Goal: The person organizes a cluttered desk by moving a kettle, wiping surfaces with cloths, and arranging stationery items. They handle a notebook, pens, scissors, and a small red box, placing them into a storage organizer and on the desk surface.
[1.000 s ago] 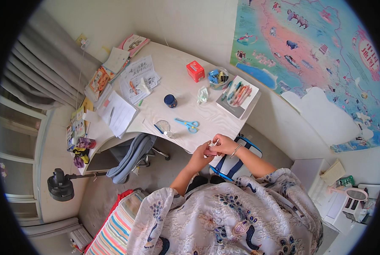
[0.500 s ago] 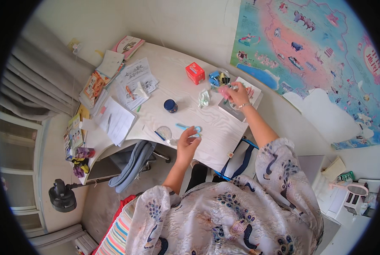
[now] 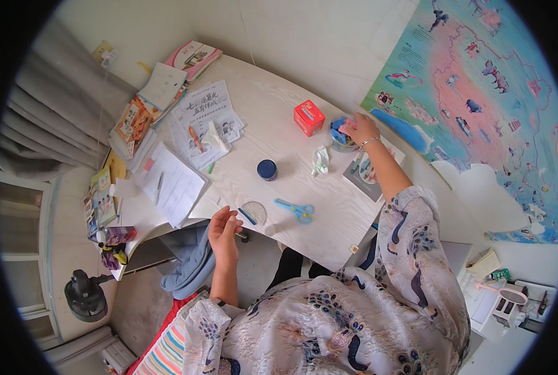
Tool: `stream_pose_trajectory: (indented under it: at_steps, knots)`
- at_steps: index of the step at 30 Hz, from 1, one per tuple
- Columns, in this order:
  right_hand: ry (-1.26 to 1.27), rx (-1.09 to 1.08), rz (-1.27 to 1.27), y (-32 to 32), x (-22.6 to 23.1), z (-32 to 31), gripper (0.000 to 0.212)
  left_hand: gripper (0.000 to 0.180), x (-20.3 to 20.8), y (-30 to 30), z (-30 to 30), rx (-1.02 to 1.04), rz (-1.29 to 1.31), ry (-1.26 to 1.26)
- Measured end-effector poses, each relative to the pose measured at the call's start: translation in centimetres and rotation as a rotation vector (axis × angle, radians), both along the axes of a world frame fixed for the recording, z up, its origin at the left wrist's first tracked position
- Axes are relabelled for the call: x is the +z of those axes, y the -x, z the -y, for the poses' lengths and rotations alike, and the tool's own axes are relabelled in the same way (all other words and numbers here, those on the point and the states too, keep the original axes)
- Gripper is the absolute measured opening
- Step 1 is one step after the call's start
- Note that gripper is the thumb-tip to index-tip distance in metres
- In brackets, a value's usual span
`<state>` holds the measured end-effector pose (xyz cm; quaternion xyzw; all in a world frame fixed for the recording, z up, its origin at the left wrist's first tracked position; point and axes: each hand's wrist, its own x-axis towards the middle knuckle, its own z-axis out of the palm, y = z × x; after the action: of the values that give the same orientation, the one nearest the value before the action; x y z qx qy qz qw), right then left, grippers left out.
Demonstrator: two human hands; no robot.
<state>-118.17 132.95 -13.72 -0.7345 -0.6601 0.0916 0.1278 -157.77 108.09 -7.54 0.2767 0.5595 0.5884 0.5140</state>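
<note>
My right hand (image 3: 364, 130) reaches over a clear round container (image 3: 344, 145) on the far right of the desk. Its fingers are closed on a small pink object (image 3: 349, 127) whose kind I cannot make out. Small blue and dark items (image 3: 337, 129) fill the container. My left hand (image 3: 223, 230) hovers at the desk's near edge, fingers loosely bent and apart, with nothing visible in it. Beside it are a thin dark blue stick (image 3: 247, 216) and a clear protractor (image 3: 256, 213). Light blue scissors (image 3: 296, 210) lie farther right.
A red box (image 3: 309, 118), a dark-lidded jar (image 3: 267, 170) and a crumpled white-green wrapper (image 3: 320, 160) stand mid-desk. A white-and-grey box (image 3: 366, 181) lies under my right forearm. Papers (image 3: 172, 182) and books (image 3: 194, 57) cover the left side. A grey-blue chair (image 3: 188, 262) stands below.
My right hand has moved the pink object from above the white-and-grey box to the container. My left hand has drawn left, away from the scissors. The view has shifted.
</note>
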Motion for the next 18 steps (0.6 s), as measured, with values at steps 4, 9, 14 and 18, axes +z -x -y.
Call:
stream_pose_trajectory:
  at_steps: [4,9,14,18]
  knots:
    - [-0.021,0.000,-0.012,0.0,-0.6,-2.1,0.055,0.029,-1.1,0.9,-1.1,-0.020,0.033,0.052]
    - [-0.246,0.238,-0.052,4.5,1.8,-2.2,0.051,0.026,-1.6,0.9,-2.6,-0.059,0.048,0.057]
    - [-0.083,0.179,0.167,10.9,3.0,-2.3,0.059,0.028,-1.9,1.5,-3.6,-0.095,0.035,0.089]
    - [0.028,0.165,0.047,11.0,2.9,-3.6,0.053,0.027,-1.3,1.6,-4.2,-0.114,0.035,0.088]
